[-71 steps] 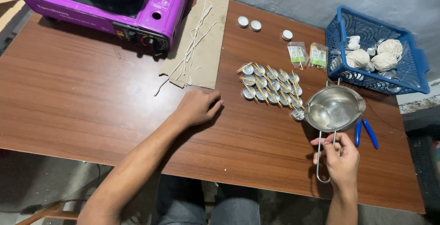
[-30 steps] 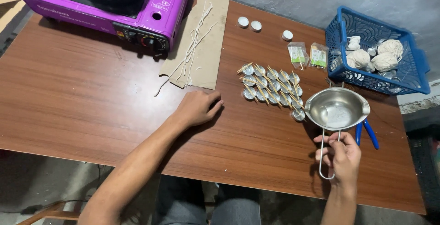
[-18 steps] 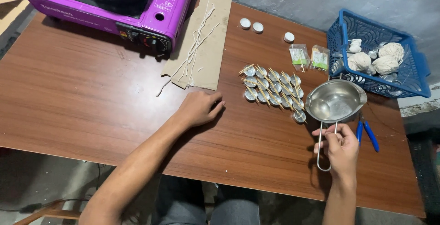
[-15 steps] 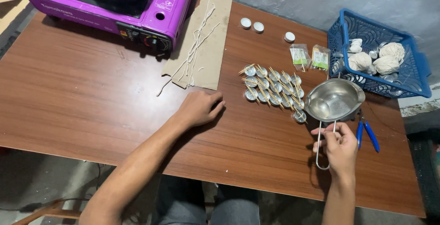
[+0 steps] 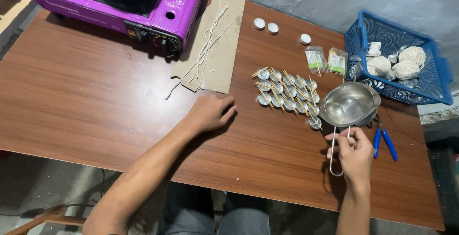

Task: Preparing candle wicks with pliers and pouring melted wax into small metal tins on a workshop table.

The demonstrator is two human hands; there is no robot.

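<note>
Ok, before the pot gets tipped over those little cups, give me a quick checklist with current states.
1. Right hand grips the wire handle of the steel pot: ok.
2. Pot contents: cannot tell, the inside looks shiny.
3. Pot rim is over the near end of the foil cups: ok.
4. Sticks lie across the cups, presumably holding wicks: ok; wick centring: cannot tell.
5. Left hand rests flat on the table, away from the cups: ok.
6. Blue pliers lie beside the right hand, close to it: not ok.

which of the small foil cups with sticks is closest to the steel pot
The lone foil cup at the lower right end of the cluster, right beside the steel pot and just under its rim; the other cups lie further left in rows.
</note>
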